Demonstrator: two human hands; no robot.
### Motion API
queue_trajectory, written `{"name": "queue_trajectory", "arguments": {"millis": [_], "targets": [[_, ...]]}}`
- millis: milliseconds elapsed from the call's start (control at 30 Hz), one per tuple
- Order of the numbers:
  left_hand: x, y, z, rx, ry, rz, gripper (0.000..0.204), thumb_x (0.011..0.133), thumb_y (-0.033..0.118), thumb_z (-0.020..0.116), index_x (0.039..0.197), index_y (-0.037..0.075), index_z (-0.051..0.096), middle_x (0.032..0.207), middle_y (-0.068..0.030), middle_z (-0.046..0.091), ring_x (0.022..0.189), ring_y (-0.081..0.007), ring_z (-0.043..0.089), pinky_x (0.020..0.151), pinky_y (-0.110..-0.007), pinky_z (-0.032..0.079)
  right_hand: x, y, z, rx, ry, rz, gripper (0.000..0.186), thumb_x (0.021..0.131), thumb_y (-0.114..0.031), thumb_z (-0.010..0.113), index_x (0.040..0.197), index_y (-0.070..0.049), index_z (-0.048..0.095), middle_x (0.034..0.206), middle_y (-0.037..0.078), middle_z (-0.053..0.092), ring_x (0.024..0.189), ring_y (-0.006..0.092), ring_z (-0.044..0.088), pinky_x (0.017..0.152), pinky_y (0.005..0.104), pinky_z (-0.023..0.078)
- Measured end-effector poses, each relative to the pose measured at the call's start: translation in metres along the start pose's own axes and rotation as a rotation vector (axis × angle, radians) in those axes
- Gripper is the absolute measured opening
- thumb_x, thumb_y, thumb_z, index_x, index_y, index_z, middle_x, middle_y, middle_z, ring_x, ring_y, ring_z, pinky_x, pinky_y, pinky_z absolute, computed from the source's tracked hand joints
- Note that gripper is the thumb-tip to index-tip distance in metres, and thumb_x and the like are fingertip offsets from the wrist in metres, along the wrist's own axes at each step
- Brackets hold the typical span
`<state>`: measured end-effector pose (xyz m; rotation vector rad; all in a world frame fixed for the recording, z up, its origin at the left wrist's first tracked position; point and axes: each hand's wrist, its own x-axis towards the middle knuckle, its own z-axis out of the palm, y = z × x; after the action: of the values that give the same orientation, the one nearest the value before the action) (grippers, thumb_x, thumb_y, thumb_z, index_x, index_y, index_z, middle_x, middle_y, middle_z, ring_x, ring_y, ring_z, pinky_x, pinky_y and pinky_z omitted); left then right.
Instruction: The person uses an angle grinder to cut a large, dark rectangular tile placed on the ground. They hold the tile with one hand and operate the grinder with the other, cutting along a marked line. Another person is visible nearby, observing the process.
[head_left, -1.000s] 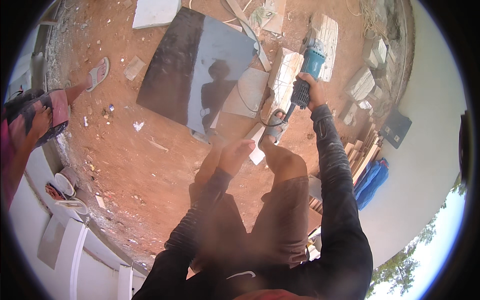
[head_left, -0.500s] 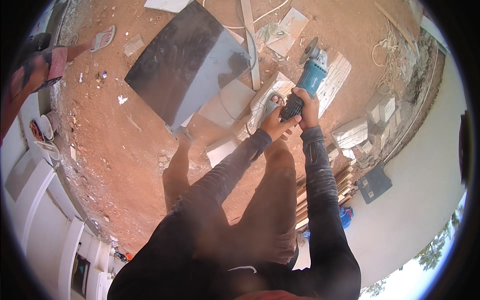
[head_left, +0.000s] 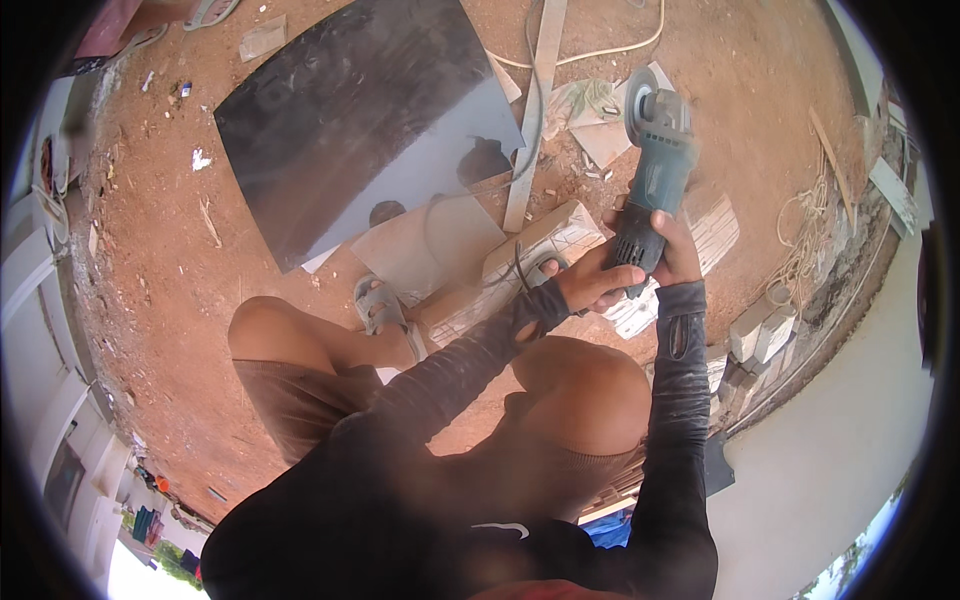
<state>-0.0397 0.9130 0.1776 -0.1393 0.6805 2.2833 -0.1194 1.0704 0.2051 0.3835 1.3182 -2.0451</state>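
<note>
A teal and black angle grinder (head_left: 662, 175) is held out in front of me, its round disc (head_left: 640, 105) at the far end. Wrapped round the dark rear part of its body is my right hand (head_left: 678, 248), closed. My left hand (head_left: 592, 280) grips the tail end from the left, its thumb lying on the black housing; some of its fingers are hidden beneath. Below the grinder lie pale stone-like blocks (head_left: 545, 248). A large glossy dark slab (head_left: 365, 110) lies to the left, apart from both hands.
A long pale strip (head_left: 541, 110) and a dark cable lie beyond the slab's right edge. My sandalled foot (head_left: 378, 303) is beside a flat light tile (head_left: 440, 243). Tangled rope (head_left: 800, 235) and stacked blocks (head_left: 762, 328) are near the wall at right. Another person's sandalled foot (head_left: 208, 12) shows at upper left.
I have bent down into a squat, my knees now folded wide. Both hands still hold the grinder, which now appears larger and farther right in view.
</note>
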Motion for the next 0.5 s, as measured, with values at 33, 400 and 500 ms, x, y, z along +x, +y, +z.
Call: {"name": "queue_trajectory", "arguments": {"millis": [33, 400, 500], "targets": [[0.004, -0.011, -0.012, -0.003, -0.029, 0.02, 0.05, 0.095, 0.043, 0.068, 0.118, 0.004, 0.048, 0.077, -0.0009, 0.05, 0.046, -0.0063, 0.045, 0.038, -0.021, 0.034, 0.003, 0.0, 0.004, -0.08, 0.02, 0.033, 0.064, 0.083, -0.027, 0.076, 0.132, 0.004, 0.049, 0.112, 0.017, 0.063, 0.099, 0.0288, 0.068, 0.092, 0.0422, 0.057], [-0.033, -0.116, -0.123, 0.743, 0.362, 0.176, 0.045, 0.097, 0.041, 0.068, 0.101, -0.003, 0.07, 0.097, -0.0124, 0.072, 0.088, -0.0167, 0.069, 0.076, -0.031, 0.055, 0.029, 0.03, -0.042, -1.333, 0.244, -0.318, 0.06, 0.067, -0.022, 0.081, 0.116, 0.003, 0.059, 0.095, 0.021, 0.07, 0.082, 0.0345, 0.07, 0.076, 0.0423, 0.055], [-0.06, -0.103, -0.171, 0.418, 0.843, 0.023, 0.047, 0.096, 0.044, 0.069, 0.102, -0.003, 0.068, 0.097, -0.0134, 0.072, 0.084, -0.0191, 0.07, 0.076, -0.032, 0.056, 0.035, 0.038, -0.054, -1.608, 0.278, -0.446, 0.065, 0.067, -0.022, 0.081, 0.123, -0.001, 0.056, 0.095, 0.025, 0.069, 0.083, 0.0401, 0.07, 0.075, 0.0453, 0.056]]}}
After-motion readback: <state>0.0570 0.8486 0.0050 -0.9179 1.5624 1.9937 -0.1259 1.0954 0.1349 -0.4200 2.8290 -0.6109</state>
